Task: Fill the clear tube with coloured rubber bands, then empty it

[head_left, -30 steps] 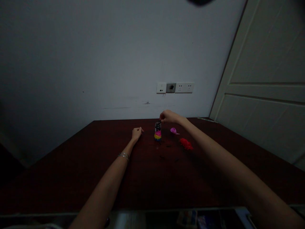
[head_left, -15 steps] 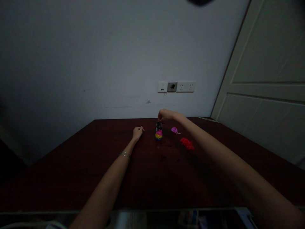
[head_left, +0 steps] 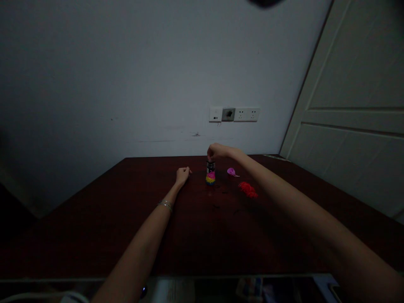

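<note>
Jar (head_left: 210, 173), upright, just beneath right hand (head_left: 217, 150)

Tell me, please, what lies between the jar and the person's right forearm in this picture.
In the head view, a small purple object with a thin tail lies on the table between the jar and the right forearm.
</note>
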`<action>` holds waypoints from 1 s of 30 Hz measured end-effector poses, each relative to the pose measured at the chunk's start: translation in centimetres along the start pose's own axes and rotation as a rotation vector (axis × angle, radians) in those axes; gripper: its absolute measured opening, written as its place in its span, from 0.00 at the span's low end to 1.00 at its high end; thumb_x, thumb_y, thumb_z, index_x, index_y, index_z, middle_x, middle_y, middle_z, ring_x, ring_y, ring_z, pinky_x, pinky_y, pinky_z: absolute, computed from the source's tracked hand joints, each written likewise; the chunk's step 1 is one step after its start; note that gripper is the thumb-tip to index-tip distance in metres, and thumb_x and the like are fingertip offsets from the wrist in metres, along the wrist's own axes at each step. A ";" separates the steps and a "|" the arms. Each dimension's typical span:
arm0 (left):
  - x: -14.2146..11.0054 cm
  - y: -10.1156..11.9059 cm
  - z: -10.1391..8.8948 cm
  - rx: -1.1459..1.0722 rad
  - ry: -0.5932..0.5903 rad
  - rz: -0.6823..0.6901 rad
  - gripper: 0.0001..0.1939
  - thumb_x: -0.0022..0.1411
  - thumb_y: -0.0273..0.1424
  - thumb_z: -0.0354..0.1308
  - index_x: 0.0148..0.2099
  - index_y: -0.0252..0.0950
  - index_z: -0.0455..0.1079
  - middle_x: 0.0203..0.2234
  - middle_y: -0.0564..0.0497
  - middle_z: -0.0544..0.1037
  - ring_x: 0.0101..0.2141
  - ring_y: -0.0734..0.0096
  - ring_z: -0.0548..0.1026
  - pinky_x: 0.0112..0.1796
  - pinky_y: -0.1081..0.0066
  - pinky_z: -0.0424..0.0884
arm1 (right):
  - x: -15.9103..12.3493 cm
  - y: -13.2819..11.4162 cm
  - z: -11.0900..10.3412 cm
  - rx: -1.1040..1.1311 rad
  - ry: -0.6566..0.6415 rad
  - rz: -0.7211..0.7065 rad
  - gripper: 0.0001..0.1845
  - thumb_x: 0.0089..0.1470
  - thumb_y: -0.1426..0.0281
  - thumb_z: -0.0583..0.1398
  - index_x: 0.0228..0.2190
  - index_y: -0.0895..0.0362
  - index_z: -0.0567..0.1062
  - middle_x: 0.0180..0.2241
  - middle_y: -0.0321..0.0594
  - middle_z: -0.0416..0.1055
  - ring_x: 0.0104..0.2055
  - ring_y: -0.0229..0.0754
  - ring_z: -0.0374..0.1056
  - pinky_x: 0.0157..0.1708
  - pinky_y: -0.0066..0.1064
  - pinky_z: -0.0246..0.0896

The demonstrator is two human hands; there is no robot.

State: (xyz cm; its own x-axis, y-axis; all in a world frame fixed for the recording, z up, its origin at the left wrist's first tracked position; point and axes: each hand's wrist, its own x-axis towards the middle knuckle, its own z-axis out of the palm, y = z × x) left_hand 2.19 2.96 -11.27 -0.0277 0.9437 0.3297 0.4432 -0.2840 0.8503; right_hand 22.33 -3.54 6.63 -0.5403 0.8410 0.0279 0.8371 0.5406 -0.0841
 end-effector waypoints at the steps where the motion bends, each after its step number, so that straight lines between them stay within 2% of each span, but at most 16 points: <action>1: 0.0 0.0 0.0 -0.001 0.000 0.001 0.19 0.56 0.36 0.45 0.23 0.32 0.71 0.12 0.53 0.67 0.17 0.75 0.65 0.25 0.75 0.60 | -0.1 0.1 -0.1 0.011 0.014 0.003 0.11 0.40 0.79 0.58 0.28 0.64 0.79 0.26 0.40 0.74 0.25 0.33 0.64 0.23 0.21 0.53; 5: -0.1 0.2 0.0 -0.009 0.019 -0.004 0.19 0.55 0.37 0.45 0.23 0.32 0.71 0.13 0.53 0.67 0.18 0.74 0.65 0.25 0.75 0.60 | -1.3 0.6 -0.3 0.063 0.080 -0.011 0.11 0.41 0.79 0.57 0.28 0.64 0.78 0.26 0.41 0.74 0.25 0.33 0.63 0.24 0.22 0.53; 8: 0.0 0.4 -0.1 -0.003 0.013 -0.007 0.17 0.54 0.36 0.46 0.24 0.32 0.71 0.14 0.53 0.67 0.18 0.75 0.65 0.24 0.75 0.59 | -3.2 1.5 0.4 0.074 0.085 -0.036 0.11 0.42 0.79 0.56 0.27 0.63 0.78 0.24 0.40 0.73 0.25 0.33 0.63 0.25 0.23 0.54; 13: -0.1 1.4 -1.1 0.194 -0.118 -0.021 0.15 0.52 0.34 0.48 0.23 0.32 0.71 0.14 0.53 0.68 0.20 0.74 0.66 0.25 0.75 0.59 | -7.3 4.0 3.4 0.113 -0.052 -0.019 0.11 0.43 0.78 0.56 0.28 0.62 0.78 0.23 0.39 0.72 0.23 0.34 0.63 0.25 0.25 0.54; 16: -0.5 2.5 -2.5 0.349 -0.200 0.025 0.16 0.52 0.36 0.49 0.22 0.32 0.70 0.16 0.52 0.69 0.22 0.72 0.67 0.26 0.75 0.59 | -9.2 5.4 5.9 0.162 -0.063 -0.001 0.10 0.44 0.74 0.57 0.30 0.61 0.78 0.27 0.41 0.74 0.29 0.38 0.67 0.29 0.26 0.57; 19: -1.6 4.0 -4.0 0.550 -0.305 0.169 0.20 0.55 0.42 0.48 0.21 0.33 0.69 0.16 0.51 0.69 0.22 0.72 0.67 0.25 0.74 0.57 | -10.2 5.9 8.2 0.260 -0.045 0.008 0.13 0.47 0.70 0.57 0.35 0.61 0.77 0.32 0.43 0.74 0.34 0.41 0.68 0.33 0.28 0.60; 23: -4.3 6.4 -5.5 0.812 -0.553 0.501 0.23 0.55 0.46 0.48 0.20 0.34 0.69 0.17 0.50 0.70 0.21 0.71 0.68 0.24 0.75 0.56 | -9.8 5.3 10.4 0.338 -0.024 -0.011 0.17 0.49 0.66 0.58 0.40 0.60 0.75 0.39 0.46 0.72 0.39 0.43 0.68 0.40 0.32 0.61; 26: -6.6 8.2 -5.6 0.871 -0.678 0.694 0.22 0.57 0.47 0.47 0.25 0.35 0.70 0.19 0.49 0.73 0.22 0.71 0.70 0.25 0.75 0.58 | -8.7 4.7 11.7 0.337 0.034 0.007 0.21 0.46 0.63 0.60 0.42 0.62 0.73 0.41 0.49 0.70 0.41 0.45 0.66 0.41 0.33 0.60; 30: -9.3 9.9 -4.6 0.895 -0.826 0.875 0.19 0.56 0.47 0.51 0.39 0.38 0.71 0.26 0.49 0.76 0.27 0.70 0.73 0.26 0.76 0.61 | -7.1 4.5 13.6 0.318 0.096 0.007 0.20 0.45 0.60 0.61 0.38 0.61 0.73 0.36 0.46 0.70 0.35 0.43 0.66 0.34 0.31 0.60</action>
State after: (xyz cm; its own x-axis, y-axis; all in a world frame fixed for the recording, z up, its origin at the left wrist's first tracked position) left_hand 2.75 -9.41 -4.03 0.8933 0.4493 0.0098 0.4474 -0.8870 -0.1141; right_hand 28.77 -7.33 -7.48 -0.5111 0.8513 0.1189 0.7638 0.5133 -0.3914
